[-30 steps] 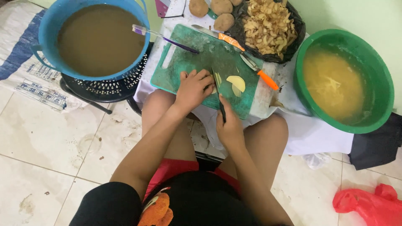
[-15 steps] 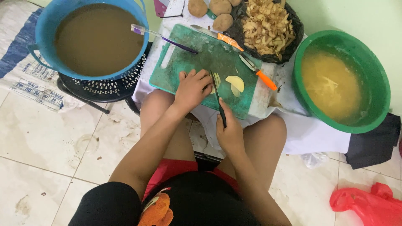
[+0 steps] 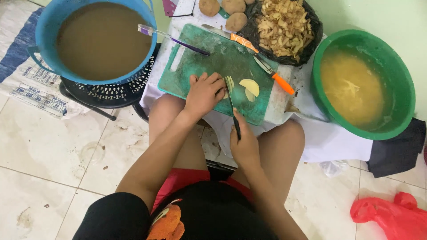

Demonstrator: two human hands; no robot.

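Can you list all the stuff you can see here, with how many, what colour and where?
cutting board: 1, green, on the white-covered table over the knees
potato slices: a few, pale yellow, on the board
black-handled knife: 1, in the right hand, blade at the slices
orange-handled knives: 2, at the board's far right edge
toothbrush: 1, purple, across the blue tub's rim and the board
blue tub: 1, holds brown water, far left
green basin: 1, holds yellowish water, right
whole potatoes: 3, brown, top
peels: a heap, tan, in a black bag, top
plastic bag: 1, red, on the floor, bottom right
left hand: pressing the potato on the board
right hand: gripping the knife
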